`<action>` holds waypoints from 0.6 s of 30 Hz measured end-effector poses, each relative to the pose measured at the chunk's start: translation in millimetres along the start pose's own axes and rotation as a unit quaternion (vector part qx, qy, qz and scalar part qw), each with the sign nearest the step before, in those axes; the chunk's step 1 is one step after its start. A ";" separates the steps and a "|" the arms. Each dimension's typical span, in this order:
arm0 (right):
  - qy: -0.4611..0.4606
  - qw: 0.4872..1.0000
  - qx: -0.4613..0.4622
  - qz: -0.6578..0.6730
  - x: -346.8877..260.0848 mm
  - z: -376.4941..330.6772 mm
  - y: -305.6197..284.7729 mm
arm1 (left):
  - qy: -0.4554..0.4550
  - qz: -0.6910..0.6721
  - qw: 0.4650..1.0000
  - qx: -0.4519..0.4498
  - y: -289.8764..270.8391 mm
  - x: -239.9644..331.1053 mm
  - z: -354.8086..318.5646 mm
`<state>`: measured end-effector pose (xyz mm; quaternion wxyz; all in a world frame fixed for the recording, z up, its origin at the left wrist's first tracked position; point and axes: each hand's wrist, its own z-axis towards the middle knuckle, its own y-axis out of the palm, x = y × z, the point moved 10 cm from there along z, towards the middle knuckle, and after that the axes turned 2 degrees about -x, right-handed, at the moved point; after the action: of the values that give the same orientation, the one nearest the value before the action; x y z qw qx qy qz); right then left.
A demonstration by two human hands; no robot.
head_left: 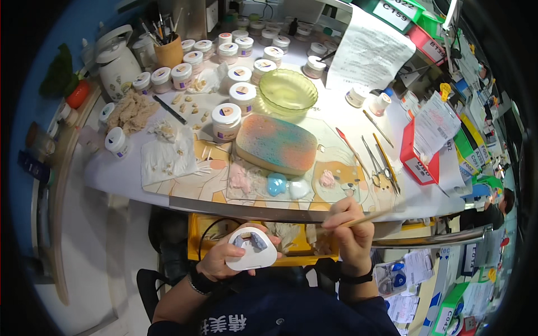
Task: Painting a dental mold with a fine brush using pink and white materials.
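My left hand [214, 261] is closed round a white dental model [259, 260] with grey tooth parts [258, 241] on its upper face, held just off the table's front edge. To its right, my right hand [356, 234] pinches a thin brush [372, 217] with a light wooden handle; its tip points left toward the model, apart from it and blurred. Beyond the hands, a glass slab [252, 197] on the table bears pink paste [327, 178], a blue blob [276, 183] and a whitish blob [298, 189]. A multicoloured sponge [276, 144] lies behind these.
Several white-lidded jars [226, 120] and a yellow-green glass bowl [288, 107] stand farther back. Scissors [376, 178] and slim tools lie on the right beside a red tray [419, 170]. A crumpled tissue [166, 159] rests left. Below the table edge is a yellow drawer [194, 238].
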<state>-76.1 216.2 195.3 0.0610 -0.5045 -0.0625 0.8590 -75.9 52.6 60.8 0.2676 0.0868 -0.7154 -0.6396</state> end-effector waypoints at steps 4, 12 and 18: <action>0.161 0.974 0.109 0.113 19.8 -27.5 -34.0 | -0.015 0.014 1.000 -0.023 2.3 -3.9 -1.2; 0.034 0.973 0.188 0.132 -8.4 -24.6 -108.7 | -0.026 -0.018 0.998 -0.059 5.8 -7.1 -14.2; -0.005 0.985 0.077 0.153 -4.8 52.0 -121.0 | -0.021 -0.063 0.994 -0.087 4.1 -7.1 -16.0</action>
<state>-114.1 332.1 245.0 -0.0327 -0.4977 0.0814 0.8629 -61.2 42.7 63.4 0.2185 0.0948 -0.6560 -0.7162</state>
